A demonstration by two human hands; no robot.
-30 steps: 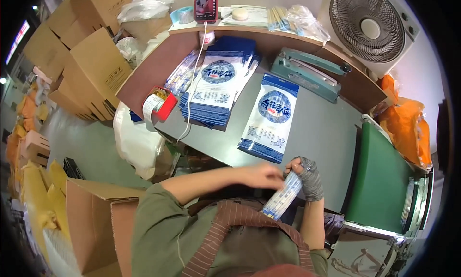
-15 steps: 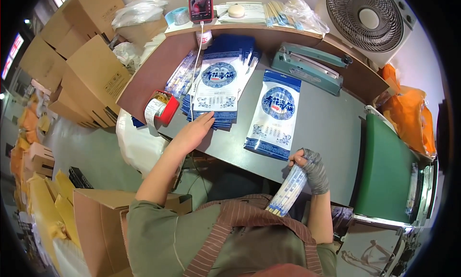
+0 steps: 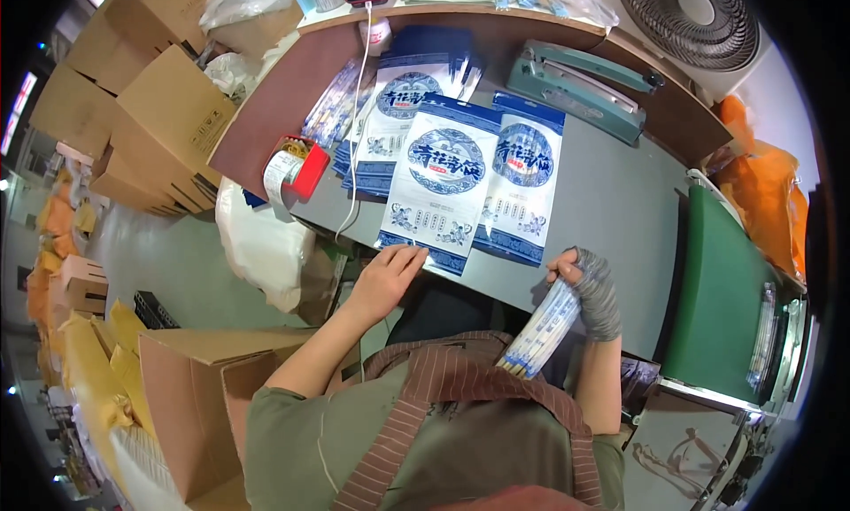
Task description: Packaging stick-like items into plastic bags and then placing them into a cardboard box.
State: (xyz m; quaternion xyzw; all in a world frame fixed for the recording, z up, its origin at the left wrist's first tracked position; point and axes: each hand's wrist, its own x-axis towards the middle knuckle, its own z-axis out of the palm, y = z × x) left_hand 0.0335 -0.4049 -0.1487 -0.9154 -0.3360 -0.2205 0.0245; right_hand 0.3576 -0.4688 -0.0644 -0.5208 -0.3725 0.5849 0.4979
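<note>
My left hand (image 3: 387, 279) has its fingers closed at the lower edge of a flat white and blue packaging bag (image 3: 440, 166). That bag lies slanted, overlapping a stack of like bags (image 3: 379, 143) behind and a second single bag (image 3: 526, 157) on its right. In my right hand (image 3: 584, 290), which has a grey wrap around palm and wrist, is a bundle of chopsticks (image 3: 540, 338) in blue and white wrappers. The bundle hangs tilted over the table's front edge, its lower end near my apron (image 3: 496, 387).
A teal bag sealer (image 3: 580, 86) stands at the back of the grey table (image 3: 611, 192). On the left are a red box (image 3: 305, 170), wrapped sticks (image 3: 332, 108) and a white cable (image 3: 352, 192). Cardboard boxes (image 3: 173, 112) stand beyond; a green surface (image 3: 722, 290) lies right.
My left hand has drawn one bag off the stack, toward me and rightward, partly over the single bag. My right hand has risen slightly with the chopsticks. The view has tilted downward.
</note>
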